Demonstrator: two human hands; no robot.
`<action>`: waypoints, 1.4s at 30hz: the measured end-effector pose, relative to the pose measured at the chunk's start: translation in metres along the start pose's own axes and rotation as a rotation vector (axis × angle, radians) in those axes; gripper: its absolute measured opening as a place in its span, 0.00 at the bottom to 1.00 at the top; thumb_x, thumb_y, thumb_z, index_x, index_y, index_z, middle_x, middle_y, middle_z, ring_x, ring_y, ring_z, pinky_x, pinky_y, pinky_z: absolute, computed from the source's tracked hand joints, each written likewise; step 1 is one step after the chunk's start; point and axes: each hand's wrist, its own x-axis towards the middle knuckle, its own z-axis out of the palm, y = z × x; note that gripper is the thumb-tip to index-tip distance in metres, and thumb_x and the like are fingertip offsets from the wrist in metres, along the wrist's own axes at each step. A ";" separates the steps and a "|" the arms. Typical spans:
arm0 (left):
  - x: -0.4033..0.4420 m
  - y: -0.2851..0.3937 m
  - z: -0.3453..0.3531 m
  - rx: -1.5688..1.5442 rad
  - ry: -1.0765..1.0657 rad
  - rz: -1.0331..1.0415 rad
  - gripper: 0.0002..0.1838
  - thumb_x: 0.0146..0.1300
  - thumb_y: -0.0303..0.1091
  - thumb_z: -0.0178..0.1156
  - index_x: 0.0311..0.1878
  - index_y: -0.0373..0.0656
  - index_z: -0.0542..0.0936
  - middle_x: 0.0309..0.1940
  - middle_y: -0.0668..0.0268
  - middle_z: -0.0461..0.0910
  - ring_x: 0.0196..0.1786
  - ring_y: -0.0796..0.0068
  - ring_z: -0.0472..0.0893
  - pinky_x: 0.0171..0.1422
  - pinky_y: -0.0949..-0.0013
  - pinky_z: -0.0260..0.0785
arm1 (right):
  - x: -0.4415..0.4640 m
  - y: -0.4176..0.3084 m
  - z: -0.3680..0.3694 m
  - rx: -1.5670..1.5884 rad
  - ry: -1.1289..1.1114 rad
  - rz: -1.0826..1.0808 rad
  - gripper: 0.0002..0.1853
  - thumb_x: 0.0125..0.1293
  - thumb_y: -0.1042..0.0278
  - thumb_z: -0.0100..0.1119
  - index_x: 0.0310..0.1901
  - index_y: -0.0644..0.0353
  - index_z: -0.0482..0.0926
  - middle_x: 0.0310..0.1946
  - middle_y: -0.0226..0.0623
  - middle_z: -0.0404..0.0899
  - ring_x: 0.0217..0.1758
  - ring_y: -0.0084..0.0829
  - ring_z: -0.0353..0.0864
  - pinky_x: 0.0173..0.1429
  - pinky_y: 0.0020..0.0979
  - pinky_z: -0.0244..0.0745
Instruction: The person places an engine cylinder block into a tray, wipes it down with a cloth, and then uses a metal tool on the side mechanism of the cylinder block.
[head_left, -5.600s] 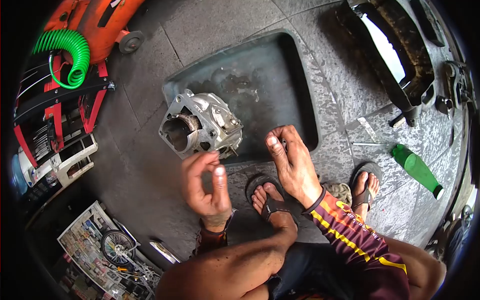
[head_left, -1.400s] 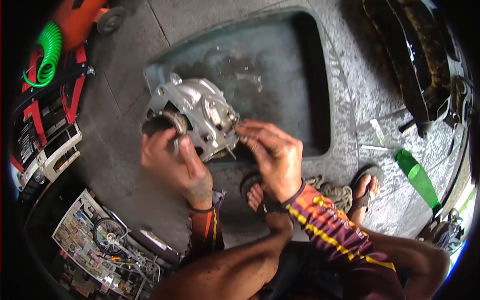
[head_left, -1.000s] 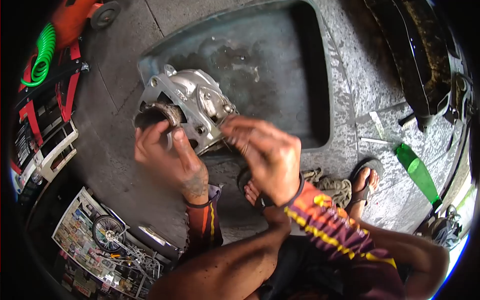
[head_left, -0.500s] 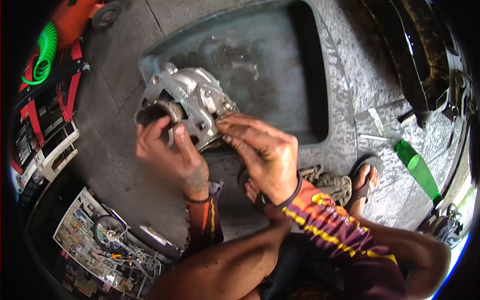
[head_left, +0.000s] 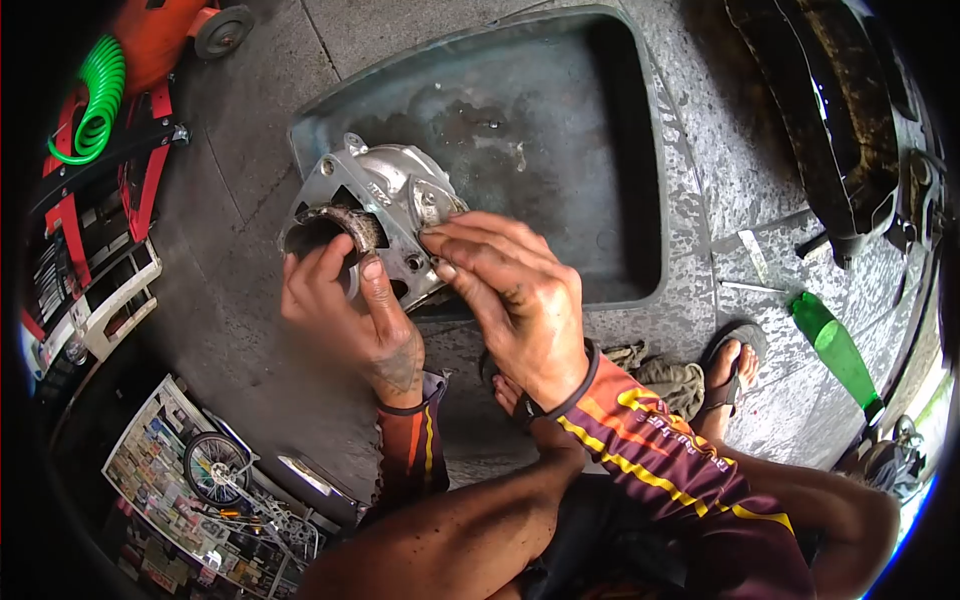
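White light glares on the right edge of the grey tiled floor point(head_left: 775, 390); its left edge is dim. Shadow darkens the right inner wall of the dark-grey plastic tray point(head_left: 570, 130). The bare left hand point(head_left: 366, 328) blurs along its outer side (its fingertips point(head_left: 373, 271) look crisper). Wide-angle curvature bends the blackened margins.

The right sleeve point(head_left: 655, 445) is long and deep maroon with orange patches near the wrist, a yellow stripe down its length, and yellow and pale lettering too small to read; the left sleeve point(head_left: 408, 450) shows orange, maroon and a yellow stripe, and both end in narrow dark cuffs point(head_left: 573, 385). The left hand point(head_left: 345, 320) has a dark mark near its wrist, and the right hand point(head_left: 525, 300) has dark smudges. Dark shorts point(head_left: 590, 535) and dark strapped sandals point(head_left: 754, 340) are worn below.
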 end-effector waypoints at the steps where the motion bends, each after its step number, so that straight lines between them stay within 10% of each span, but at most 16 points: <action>1: 0.001 -0.001 0.000 0.005 0.009 0.000 0.18 0.74 0.42 0.55 0.55 0.37 0.78 0.54 0.59 0.75 0.67 0.53 0.63 0.75 0.47 0.52 | -0.002 -0.002 -0.002 -0.035 0.005 -0.007 0.13 0.59 0.78 0.67 0.46 0.59 0.87 0.48 0.35 0.86 0.57 0.39 0.79 0.60 0.34 0.72; 9: 0.005 -0.002 0.002 0.092 0.074 0.106 0.17 0.73 0.43 0.55 0.49 0.38 0.80 0.44 0.59 0.77 0.52 0.54 0.73 0.70 0.43 0.62 | 0.008 -0.003 0.003 -0.080 0.027 -0.003 0.10 0.61 0.74 0.66 0.45 0.58 0.88 0.47 0.33 0.87 0.51 0.38 0.74 0.60 0.35 0.70; 42: 0.001 0.000 -0.002 0.073 0.016 0.039 0.16 0.73 0.41 0.55 0.47 0.36 0.81 0.48 0.58 0.78 0.61 0.53 0.68 0.73 0.45 0.57 | 0.047 0.013 0.012 -0.077 0.007 0.010 0.07 0.63 0.72 0.65 0.41 0.59 0.88 0.43 0.33 0.88 0.48 0.37 0.74 0.58 0.34 0.71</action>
